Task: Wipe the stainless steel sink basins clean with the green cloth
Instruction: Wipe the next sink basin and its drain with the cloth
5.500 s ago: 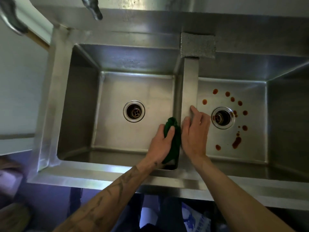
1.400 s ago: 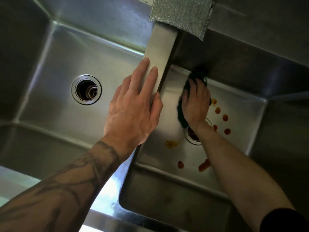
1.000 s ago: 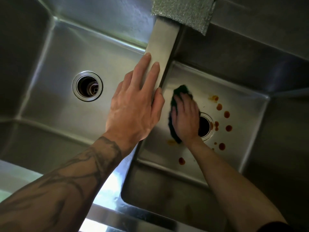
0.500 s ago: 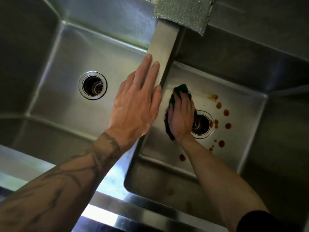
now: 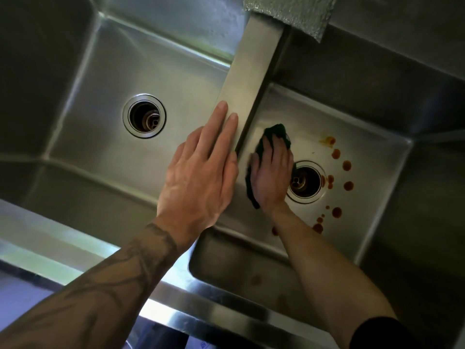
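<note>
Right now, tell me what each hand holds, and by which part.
Right hand presses the green cloth, over its middle, onto the right basin floor without gripping. Left hand holds nothing, resting on the divider.

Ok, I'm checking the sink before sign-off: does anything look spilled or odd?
Yes: reddish-brown drops dot the right basin floor beside the drain, right of the green cloth under the right hand. The left basin shows none.

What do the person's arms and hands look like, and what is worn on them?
The left hand and right hand are bare: no gloves, rings or watch. The left forearm carries dark line tattoos. A black sleeve ends near the right elbow.
</note>
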### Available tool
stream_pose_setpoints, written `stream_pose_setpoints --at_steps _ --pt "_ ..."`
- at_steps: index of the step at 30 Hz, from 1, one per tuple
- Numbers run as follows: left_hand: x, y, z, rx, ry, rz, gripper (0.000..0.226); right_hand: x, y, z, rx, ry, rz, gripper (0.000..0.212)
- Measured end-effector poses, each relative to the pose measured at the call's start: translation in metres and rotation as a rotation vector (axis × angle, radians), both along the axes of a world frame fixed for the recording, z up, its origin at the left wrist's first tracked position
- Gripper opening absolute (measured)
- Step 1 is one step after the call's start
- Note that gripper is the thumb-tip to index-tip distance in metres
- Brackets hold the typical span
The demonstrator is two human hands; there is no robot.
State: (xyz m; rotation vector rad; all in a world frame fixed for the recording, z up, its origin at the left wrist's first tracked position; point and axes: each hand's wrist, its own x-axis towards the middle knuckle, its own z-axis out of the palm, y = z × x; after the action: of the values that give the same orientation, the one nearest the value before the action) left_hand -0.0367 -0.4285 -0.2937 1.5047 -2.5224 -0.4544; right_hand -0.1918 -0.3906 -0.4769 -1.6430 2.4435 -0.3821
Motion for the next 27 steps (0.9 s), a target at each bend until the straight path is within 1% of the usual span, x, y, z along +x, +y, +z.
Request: stream_pose_setpoints --at_steps 1,3,5,6,7,8,11,12,13,14,16,18,19,20,22,24,25,26,27 --pt "0.000 0.000 0.001 0.006 -0.006 0.000 0.055 0.012 0.012 0.001 0.014 -0.032 0.057 0.049" --pt "-0.001 0.000 0.003 0.019 -0.025 -0.006 0.057 0.027 0.049 0.004 0.050 -0.083 0.287 0.050" --pt "0.000 0.000 0.003 0.030 -0.025 -0.012 0.057 0.015 0.072 0.005 0.068 -0.087 0.482 0.048" --pt "0.000 -0.001 0.003 0.024 -0.019 -0.005 0.057 0.003 0.070 0.003 0.056 -0.077 0.509 0.047" --pt "0.000 -0.001 0.002 0.011 -0.011 0.005 0.056 -0.009 0.061 0.000 0.038 -0.052 0.474 0.045" --pt "0.000 0.000 0.001 0.001 -0.003 0.011 0.056 -0.019 0.047 -0.003 0.021 -0.026 0.384 0.044" --pt "0.000 0.000 -0.002 -0.012 0.015 0.011 0.056 -0.028 -0.004 -0.004 -0.009 0.019 -0.010 0.044" --pt "0.000 0.000 -0.002 -0.015 0.017 0.010 0.056 -0.017 -0.012 -0.002 -0.007 0.015 -0.081 0.045" --pt "0.000 0.001 -0.002 -0.013 0.019 0.009 0.055 -0.004 -0.010 -0.001 -0.005 -0.006 -0.081 0.047" --pt "0.000 0.001 -0.001 -0.012 0.020 0.010 0.055 0.008 0.002 0.001 0.010 -0.050 -0.010 0.048" --pt "0.000 0.001 -0.001 -0.013 0.013 0.002 0.056 0.021 0.043 0.004 0.054 -0.116 0.304 0.050" --pt "0.001 0.001 -0.001 -0.007 0.012 -0.006 0.056 0.004 0.071 0.003 0.082 -0.103 0.584 0.049" --pt "0.001 0.000 -0.001 -0.006 0.018 -0.004 0.056 -0.009 0.071 0.001 0.071 -0.089 0.625 0.047" --pt "0.001 -0.001 -0.001 -0.007 0.023 -0.001 0.056 -0.017 0.064 -0.001 0.054 -0.075 0.572 0.046" --pt "0.000 -0.001 -0.001 -0.009 0.020 -0.001 0.055 -0.021 0.038 -0.001 0.027 -0.051 0.289 0.044" --pt "0.000 -0.001 -0.001 -0.012 0.011 -0.003 0.055 -0.003 0.007 0.002 0.007 -0.035 0.019 0.045" --pt "0.000 0.000 0.000 -0.013 0.009 -0.001 0.055 0.012 0.001 0.004 0.005 -0.054 -0.036 0.046" --pt "0.000 0.000 0.000 -0.012 0.009 0.001 0.056 0.025 0.003 0.005 0.004 -0.087 -0.024 0.047" --pt "0.000 0.000 0.001 -0.011 0.010 0.002 0.056 0.034 0.015 0.004 0.020 -0.129 0.052 0.049"
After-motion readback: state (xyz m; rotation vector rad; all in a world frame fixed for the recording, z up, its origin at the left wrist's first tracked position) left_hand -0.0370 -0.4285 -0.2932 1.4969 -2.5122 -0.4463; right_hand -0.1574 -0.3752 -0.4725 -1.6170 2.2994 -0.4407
